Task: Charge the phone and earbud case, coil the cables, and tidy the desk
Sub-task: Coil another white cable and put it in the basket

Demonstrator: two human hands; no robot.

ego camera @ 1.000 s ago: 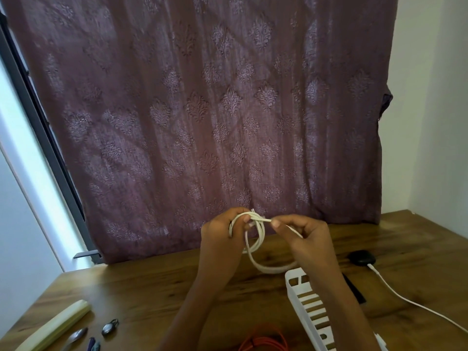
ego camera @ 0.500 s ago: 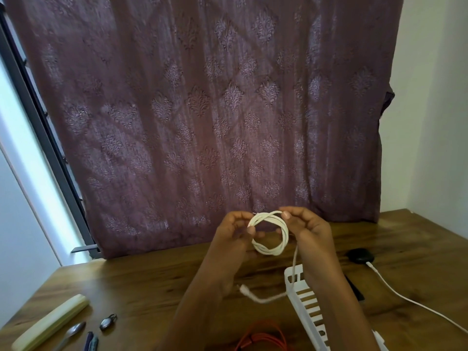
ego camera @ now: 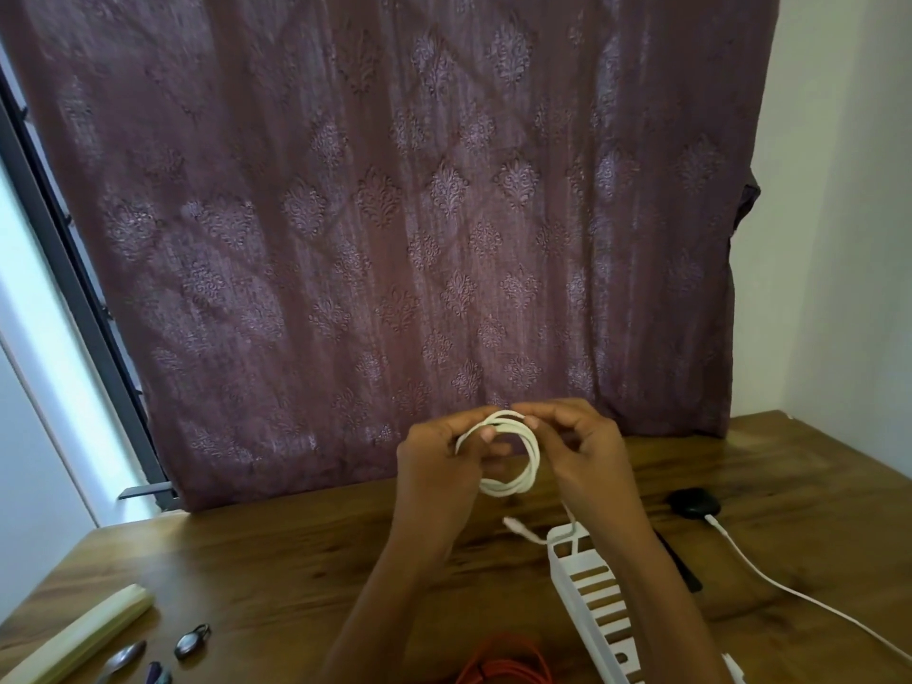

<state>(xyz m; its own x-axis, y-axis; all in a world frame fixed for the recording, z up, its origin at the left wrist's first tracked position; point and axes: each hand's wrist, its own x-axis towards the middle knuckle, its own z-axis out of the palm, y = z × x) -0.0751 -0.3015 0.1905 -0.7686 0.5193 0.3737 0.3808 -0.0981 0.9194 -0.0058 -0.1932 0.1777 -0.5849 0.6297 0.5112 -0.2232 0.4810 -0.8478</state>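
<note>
Head camera showed the left hand (ego camera: pixel 434 466) and right hand (ego camera: pixel 587 451) both pinching a coiled white cable (ego camera: pixel 508 487) between them, its loose end dangling below the right hand.

Coil (ego camera: pixel 508 487) over desk (ego camera: pixel 296 560), rack (ego camera: pixel 592 599) right, spoon (ego camera: pixel 121 659) left

Place: a room in a home | far: mauve damask-patterned fabric curtain (ego camera: pixel 395 214) hung beside a dark metal window frame (ego camera: pixel 89 308) at left | right: plain white walls (ego camera: pixel 863 239) meeting in a corner | near: brown wood-grain desk (ego camera: pixel 276 560), metal spoon (ego camera: pixel 121 656) near its left edge
</note>
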